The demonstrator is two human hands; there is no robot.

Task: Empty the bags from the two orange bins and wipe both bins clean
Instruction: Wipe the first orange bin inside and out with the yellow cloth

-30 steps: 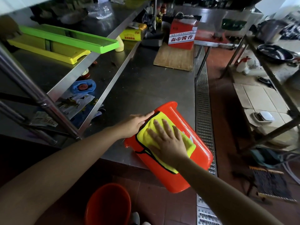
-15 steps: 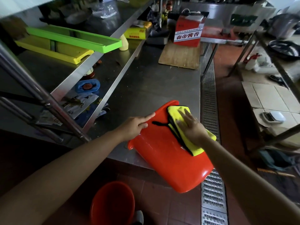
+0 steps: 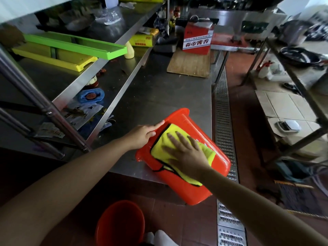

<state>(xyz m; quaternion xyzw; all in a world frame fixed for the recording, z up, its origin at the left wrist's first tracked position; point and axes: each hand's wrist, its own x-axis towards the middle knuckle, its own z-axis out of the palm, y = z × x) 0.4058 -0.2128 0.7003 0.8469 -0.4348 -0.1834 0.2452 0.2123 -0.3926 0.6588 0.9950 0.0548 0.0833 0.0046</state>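
In the head view, your orange bin (image 3: 184,176) lies on its side at the near right corner of the steel table (image 3: 156,96), its closed base overhanging the edge toward you at 5 o'clock and its rim pointing away at 11 o'clock. Your left hand (image 3: 142,135) grips the rim at the bin's 10 o'clock side, thumb curled against the orange wall and forefinger laid along the lip. Your right hand (image 3: 186,151) lies flat and wide, fingers spread, pressing the yellow cloth (image 3: 163,148) with its black trim onto the upturned wall. Half a second ago that hand and cloth sat farther toward 1 o'clock, near the bin's right edge; now they have swept back toward 9 o'clock, so the cloth covers the wall's middle and left. Your left hand's hold on the rim is unchanged.

The second orange bin (image 3: 120,222) stands on the red tile floor at 6 o'clock, mouth up, well apart from the first. At 12 o'clock on the table a red carton (image 3: 197,39) rests on a wooden board (image 3: 190,64). A floor drain grate (image 3: 223,121) runs along the table's 3 o'clock side.
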